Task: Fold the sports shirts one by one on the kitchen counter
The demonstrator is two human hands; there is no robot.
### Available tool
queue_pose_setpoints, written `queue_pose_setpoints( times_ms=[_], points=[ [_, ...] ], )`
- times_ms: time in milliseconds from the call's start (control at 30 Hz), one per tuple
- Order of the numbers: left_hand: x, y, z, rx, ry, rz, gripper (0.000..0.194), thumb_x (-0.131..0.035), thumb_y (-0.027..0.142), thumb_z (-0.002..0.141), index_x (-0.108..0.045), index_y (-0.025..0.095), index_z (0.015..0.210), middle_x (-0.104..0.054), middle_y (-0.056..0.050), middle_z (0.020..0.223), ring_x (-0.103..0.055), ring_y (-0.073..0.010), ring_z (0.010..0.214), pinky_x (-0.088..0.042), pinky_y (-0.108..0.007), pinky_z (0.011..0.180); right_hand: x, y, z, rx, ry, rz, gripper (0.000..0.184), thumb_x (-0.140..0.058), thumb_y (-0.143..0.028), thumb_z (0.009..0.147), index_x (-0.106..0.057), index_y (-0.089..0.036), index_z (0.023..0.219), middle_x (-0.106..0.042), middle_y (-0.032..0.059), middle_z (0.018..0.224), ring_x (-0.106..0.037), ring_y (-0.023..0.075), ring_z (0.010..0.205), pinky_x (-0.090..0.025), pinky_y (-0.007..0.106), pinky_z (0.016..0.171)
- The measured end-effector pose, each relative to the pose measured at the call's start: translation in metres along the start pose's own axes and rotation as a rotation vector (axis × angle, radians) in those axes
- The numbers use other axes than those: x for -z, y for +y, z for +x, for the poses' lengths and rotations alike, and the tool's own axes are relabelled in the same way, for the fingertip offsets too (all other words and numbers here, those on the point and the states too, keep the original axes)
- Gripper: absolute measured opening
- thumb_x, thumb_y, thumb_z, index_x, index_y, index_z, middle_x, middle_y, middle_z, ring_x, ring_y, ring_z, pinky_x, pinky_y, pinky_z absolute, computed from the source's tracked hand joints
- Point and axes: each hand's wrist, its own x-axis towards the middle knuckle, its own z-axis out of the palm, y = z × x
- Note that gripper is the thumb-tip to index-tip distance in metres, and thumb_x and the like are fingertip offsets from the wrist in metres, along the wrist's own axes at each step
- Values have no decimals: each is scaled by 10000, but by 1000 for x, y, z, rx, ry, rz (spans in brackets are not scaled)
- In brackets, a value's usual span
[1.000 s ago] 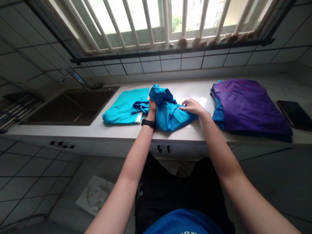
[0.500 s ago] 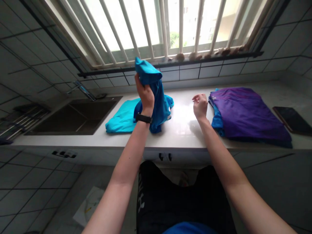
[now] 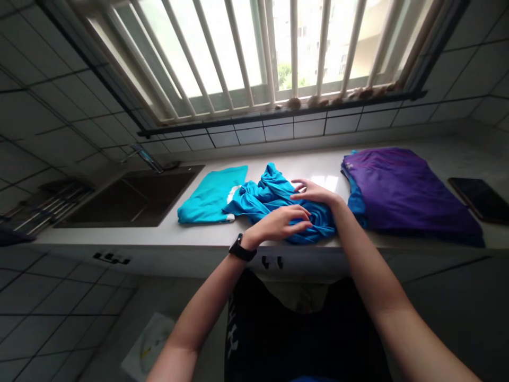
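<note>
A crumpled bright blue shirt [image 3: 264, 199] lies on the white countertop [image 3: 199, 237]. My left hand [image 3: 280, 223], with a black watch [image 3: 240, 248] on its wrist, rests on the front of the shirt with curved fingers. My right hand [image 3: 314, 192] lies on the shirt's right part, its fingers spread. Neither hand visibly grips the cloth. Just left of the shirt is a folded turquoise shirt [image 3: 210, 194], touching it. To the right sits a folded purple garment [image 3: 407, 191], with blue cloth [image 3: 357, 204] showing beneath its left edge.
A dark sink [image 3: 135, 199] with a faucet [image 3: 145, 158] is set in the counter at left. A black phone [image 3: 479, 199] lies at far right. Behind the counter rise a tiled wall [image 3: 278, 132] and a barred window [image 3: 246, 53]. A dish rack [image 3: 47, 207] stands at far left.
My left hand has lowered the blue shirt from mid-air onto the counter and no longer lifts it. The shirt now lies spread beside the turquoise one. My right hand has moved onto it.
</note>
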Motion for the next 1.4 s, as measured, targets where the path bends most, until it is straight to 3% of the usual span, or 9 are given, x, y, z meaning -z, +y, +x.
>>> queue_pose_setpoints(
  times_ms=[133,300,433,567,700,833,1100,1300,1400],
  points=[
    [30,-49,3,509,393,240,255,-575,305,990,-682,177,1182,-725,-138,1241,-671,-278,1189,-485,-409,1067,-5,3,10,75,47,-220,199,-750,-259,739,-779,-164,911,-697,22,780,-637,182,740,-530,308,769],
    [32,-98,-9,798,286,328,567,-786,519,810,-650,127,1197,-683,-217,1301,-626,-376,1261,-505,-410,1013,3,2,15,55,835,-219,262,-517,-225,893,-733,-141,1016,-719,150,1058,-675,244,914,-537,385,913],
    [37,-106,-17,798,189,177,462,-758,574,814,-682,190,1060,-754,-148,1154,-697,-348,1126,-536,-385,907,7,0,9,-48,1140,-339,309,-435,-99,821,-668,-150,1016,-658,199,1153,-627,321,1128,-480,491,1044],
    [51,-114,-13,916,141,6,514,-469,655,978,-656,208,806,-747,-98,806,-747,-282,843,-546,-348,748,1,-1,5,84,1104,-502,421,-438,-74,793,-625,-173,1157,-641,196,1261,-578,353,1262,-440,555,1086],
    [47,-122,1,816,314,157,465,-873,456,704,-666,164,1002,-755,-131,1019,-691,-337,1128,-524,-343,909,-9,5,7,229,644,-600,512,-617,-247,856,-582,-176,1362,-674,171,1335,-607,334,1277,-478,460,1068],
    [35,-123,15,740,266,119,489,-857,221,622,-680,165,1074,-755,-109,1054,-695,-304,1090,-533,-325,894,-10,11,9,89,348,-673,384,-667,-214,842,-695,-195,1225,-767,125,1167,-696,290,1114,-514,356,972],
    [54,-130,15,758,865,-40,177,-591,92,727,-630,193,867,-711,-44,861,-659,-199,846,-505,-280,778,4,-1,8,100,1124,-499,298,-378,-282,1014,-659,-184,991,-703,191,1088,-637,340,1110,-480,482,988],
    [82,-113,11,643,774,-247,122,-552,199,858,-487,216,757,-533,40,668,-514,-133,664,-430,-231,646,8,4,9,-16,1243,-328,435,-318,-166,922,-627,-150,1227,-657,211,1179,-612,344,1178,-473,526,1017],
    [85,-88,15,547,751,-272,137,-548,270,911,-462,224,816,-492,50,674,-483,-125,647,-409,-225,615,-5,-10,0,243,1126,-423,559,-395,-206,906,-524,-155,1447,-629,209,1286,-595,332,1244,-480,527,1041]
  ],
)
